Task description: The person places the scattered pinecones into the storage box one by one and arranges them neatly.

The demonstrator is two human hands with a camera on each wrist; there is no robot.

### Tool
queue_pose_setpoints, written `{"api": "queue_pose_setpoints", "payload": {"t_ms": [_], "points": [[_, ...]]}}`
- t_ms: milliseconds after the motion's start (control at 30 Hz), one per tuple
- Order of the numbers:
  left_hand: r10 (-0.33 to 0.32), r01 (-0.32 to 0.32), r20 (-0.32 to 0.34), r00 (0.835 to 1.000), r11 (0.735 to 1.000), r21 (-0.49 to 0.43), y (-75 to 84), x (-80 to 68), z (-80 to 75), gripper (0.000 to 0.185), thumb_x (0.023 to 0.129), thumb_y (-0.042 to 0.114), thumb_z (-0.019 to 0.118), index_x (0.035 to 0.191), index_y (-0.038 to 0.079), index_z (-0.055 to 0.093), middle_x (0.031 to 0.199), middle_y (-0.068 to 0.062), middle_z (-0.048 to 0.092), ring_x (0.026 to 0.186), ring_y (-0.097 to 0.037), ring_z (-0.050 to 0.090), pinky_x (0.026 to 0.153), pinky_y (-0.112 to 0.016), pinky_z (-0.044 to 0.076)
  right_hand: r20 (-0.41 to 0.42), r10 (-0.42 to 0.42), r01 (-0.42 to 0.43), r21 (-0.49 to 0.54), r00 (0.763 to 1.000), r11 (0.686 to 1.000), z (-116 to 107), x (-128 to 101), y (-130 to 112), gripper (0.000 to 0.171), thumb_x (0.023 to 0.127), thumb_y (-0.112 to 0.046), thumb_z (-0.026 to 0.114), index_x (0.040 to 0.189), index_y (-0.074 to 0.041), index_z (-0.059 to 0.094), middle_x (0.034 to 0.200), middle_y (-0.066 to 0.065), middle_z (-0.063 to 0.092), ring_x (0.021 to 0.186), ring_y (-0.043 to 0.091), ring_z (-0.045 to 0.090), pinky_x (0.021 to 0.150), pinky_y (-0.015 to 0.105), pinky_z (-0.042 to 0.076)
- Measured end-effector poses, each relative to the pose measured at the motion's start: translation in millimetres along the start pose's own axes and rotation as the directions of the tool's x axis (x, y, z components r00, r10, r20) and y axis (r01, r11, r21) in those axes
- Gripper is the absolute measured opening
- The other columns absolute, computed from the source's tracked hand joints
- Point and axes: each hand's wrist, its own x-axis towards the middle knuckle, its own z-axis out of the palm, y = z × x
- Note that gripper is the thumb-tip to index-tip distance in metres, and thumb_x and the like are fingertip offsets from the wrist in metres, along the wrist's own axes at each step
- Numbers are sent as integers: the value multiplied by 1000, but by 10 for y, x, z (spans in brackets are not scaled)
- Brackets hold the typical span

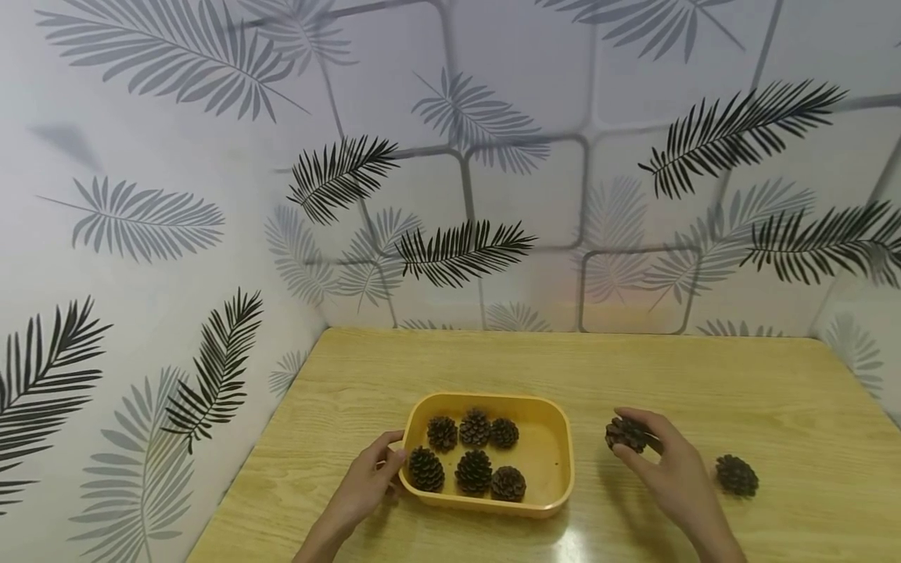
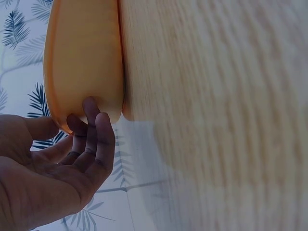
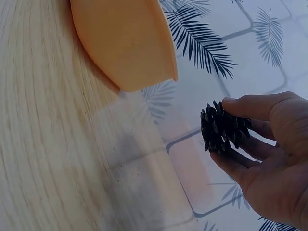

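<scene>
Pine cone [image 1: 625,434] half hidden in the pinching right hand [image 1: 665,465]; left hand [image 1: 366,481], fingers relaxed, touches the tray [image 1: 556,446].

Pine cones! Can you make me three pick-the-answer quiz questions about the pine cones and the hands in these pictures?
1. Where is the loose pine cone?
A. on the table, right of the right hand
B. in the tray
C. under the left hand

2. How many pine cones lie in the yellow tray?
A. three
B. six
C. nine

3. What is the right hand doing?
A. lying flat on the table
B. holding a pine cone
C. gripping the tray

Answers:
1 A, it sits alone on the wooden table.
2 B, two rows of three.
3 B, its fingers curl round the held cone; the left hand touches the tray.
</scene>
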Motion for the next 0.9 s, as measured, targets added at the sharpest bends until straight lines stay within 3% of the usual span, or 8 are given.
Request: {"api": "queue_pose_setpoints", "payload": {"t_ms": [400, 600, 900], "points": [[4, -4, 6, 1000, 1000, -2, -24, 13, -6, 46, 112, 22, 51, 153, 2, 46, 95, -11, 57, 75, -30, 67, 65, -45, 62, -3, -44, 44, 20, 999, 999, 101, 22, -123, 48, 94, -6, 77, 139, -5, 61, 137, 20, 62, 123, 44, 60, 103, 67, 47], [-1, 1, 3, 1000, 1000, 1, -11, 6, -3, 46, 112, 22, 51, 152, 1, 46, 95, -11, 57, 74, -28, 67, 65, -44, 62, 32, -62, 61, 40, 998, 997, 233, 39, -196, 48, 94, -5, 78, 139, -9, 62, 136, 14, 63, 125, 40, 60, 102, 63, 50], [0, 0, 8, 1000, 1000, 0, 4, 3, -11, 47, 112, 24, 52, 153, 1, 46, 95, -10, 57, 75, -27, 67, 65, -42, 62, 18, -125, 124, 39, 992, 991, 367, 74, -307, 49, 91, -4, 80, 137, -9, 65, 135, 14, 65, 126, 41, 60, 104, 61, 50]]}}
